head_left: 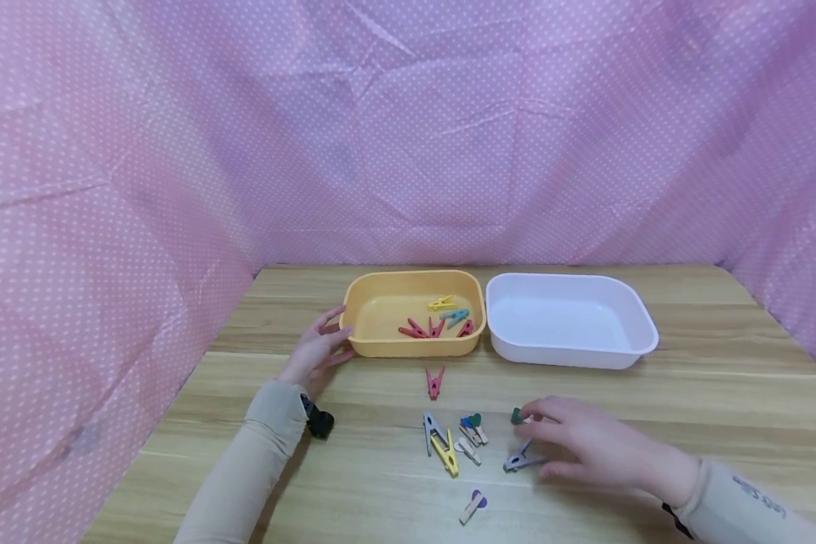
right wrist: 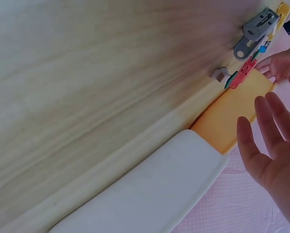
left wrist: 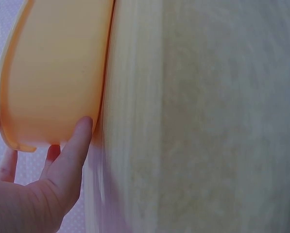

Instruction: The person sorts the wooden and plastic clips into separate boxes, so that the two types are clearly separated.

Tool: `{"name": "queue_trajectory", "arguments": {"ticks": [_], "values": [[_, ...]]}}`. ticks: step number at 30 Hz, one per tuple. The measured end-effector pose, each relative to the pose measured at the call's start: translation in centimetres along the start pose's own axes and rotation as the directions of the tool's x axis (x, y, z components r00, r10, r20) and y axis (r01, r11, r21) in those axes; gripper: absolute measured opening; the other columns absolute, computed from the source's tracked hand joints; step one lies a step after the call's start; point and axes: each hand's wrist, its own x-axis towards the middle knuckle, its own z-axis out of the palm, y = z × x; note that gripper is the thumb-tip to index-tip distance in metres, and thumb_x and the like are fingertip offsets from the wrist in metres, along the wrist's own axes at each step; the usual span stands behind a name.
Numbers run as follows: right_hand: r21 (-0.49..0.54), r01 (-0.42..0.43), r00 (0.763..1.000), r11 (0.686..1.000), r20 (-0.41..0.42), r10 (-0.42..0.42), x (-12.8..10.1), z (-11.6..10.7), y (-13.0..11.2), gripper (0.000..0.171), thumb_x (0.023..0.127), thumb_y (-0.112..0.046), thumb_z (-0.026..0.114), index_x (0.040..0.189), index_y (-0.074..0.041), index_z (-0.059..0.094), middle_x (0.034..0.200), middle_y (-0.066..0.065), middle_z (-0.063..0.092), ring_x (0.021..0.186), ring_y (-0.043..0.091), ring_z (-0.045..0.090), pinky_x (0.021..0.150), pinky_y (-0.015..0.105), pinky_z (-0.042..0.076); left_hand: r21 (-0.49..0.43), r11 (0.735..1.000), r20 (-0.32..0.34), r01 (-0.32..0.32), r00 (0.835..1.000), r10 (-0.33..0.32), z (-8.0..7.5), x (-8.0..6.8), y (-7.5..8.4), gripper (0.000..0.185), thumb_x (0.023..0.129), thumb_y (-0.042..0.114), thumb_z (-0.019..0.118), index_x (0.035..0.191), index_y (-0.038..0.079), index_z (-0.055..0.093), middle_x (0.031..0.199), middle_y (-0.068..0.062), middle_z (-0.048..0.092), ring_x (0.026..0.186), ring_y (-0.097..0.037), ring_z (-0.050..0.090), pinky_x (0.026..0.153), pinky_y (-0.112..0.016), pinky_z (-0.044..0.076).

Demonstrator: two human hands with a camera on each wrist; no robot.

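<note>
My left hand (head_left: 317, 349) touches the left end of the yellow bin (head_left: 408, 347), its fingers spread along the side and rim. Red, blue and yellow clothespins (head_left: 443, 303) lie inside that bin. Above the wooden table, my right hand (head_left: 581, 444) hovers with loosely bent fingers and nothing visible in them. Just beneath its fingers lie a grey clothespin (head_left: 522, 459) and a small green-topped peg (head_left: 516, 415), partly hidden by the hand. In the right wrist view, the fingers (right wrist: 268, 119) look relaxed and apart, with the pegs beyond them.
A white bin (head_left: 571, 357) stands right of the yellow one. Nearer lie a red clothespin (head_left: 434, 383), a grey one (head_left: 429, 432), a yellow one (head_left: 446, 455) and several small wooden pegs (head_left: 470, 451). One with a purple top (head_left: 473, 508) sits closest. A pink dotted cloth (head_left: 415, 151) hangs behind.
</note>
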Motion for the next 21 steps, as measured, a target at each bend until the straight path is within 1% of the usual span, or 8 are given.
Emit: {"name": "queue_trajectory", "arguments": {"ticks": [6,10,15,18,21], "values": [[0.000,0.011,1.000,1.000,-0.002,-0.011,-0.4,0.6,0.0,0.049,0.075,-0.046,0.074,0.117,-0.021,0.065,0.115,-0.002,0.061,0.103,0.016,0.057,0.085,0.039,0.052,-0.003,1.000,0.003,-0.002,1.000,0.002,0.0,0.1,-0.1,0.059,0.098,0.006,0.049,0.150,0.018,0.025,0.144,-0.021,0.030,0.118,-0.030,0.049,0.102,-0.047,0.043],[0.032,-0.019,0.999,0.999,0.048,0.018,-0.5,0.9,0.0,0.047,0.077,-0.046,0.073,0.118,-0.023,0.064,0.117,-0.002,0.061,0.105,0.018,0.057,0.086,0.040,0.052,0.003,1.000,0.004,-0.004,1.000,0.004,0.0,0.1,-0.1,0.060,0.097,0.006,0.049,0.150,0.017,0.025,0.144,-0.021,0.030,0.116,-0.028,0.050,0.101,-0.045,0.045],[0.079,-0.061,0.991,0.995,0.125,0.051,-0.5,1.0,0.2,0.045,0.079,-0.043,0.071,0.119,-0.025,0.063,0.119,-0.003,0.059,0.106,0.018,0.056,0.088,0.041,0.051,0.002,1.000,-0.007,-0.002,1.000,0.002,0.0,0.1,-0.1,0.059,0.097,0.006,0.050,0.150,0.018,0.026,0.140,-0.018,0.033,0.113,-0.026,0.051,0.099,-0.044,0.046],[0.098,-0.066,0.988,0.993,0.149,0.051,-0.5,1.1,0.4,0.045,0.078,-0.039,0.074,0.119,-0.025,0.063,0.117,-0.005,0.059,0.105,0.017,0.056,0.087,0.040,0.051,-0.001,1.000,-0.001,-0.005,1.000,0.005,0.0,0.1,-0.2,0.059,0.097,0.006,0.049,0.150,0.017,0.025,0.141,-0.019,0.032,0.114,-0.026,0.051,0.099,-0.044,0.046],[0.111,-0.059,0.987,0.992,0.154,0.041,-0.6,1.3,0.6,0.044,0.076,-0.034,0.075,0.118,-0.024,0.064,0.115,-0.005,0.059,0.103,0.015,0.057,0.086,0.038,0.052,-0.004,1.000,0.005,-0.008,1.000,0.008,0.0,0.1,-0.2,0.059,0.098,0.006,0.049,0.151,0.017,0.025,0.143,-0.020,0.030,0.115,-0.027,0.050,0.100,-0.045,0.046]]}}
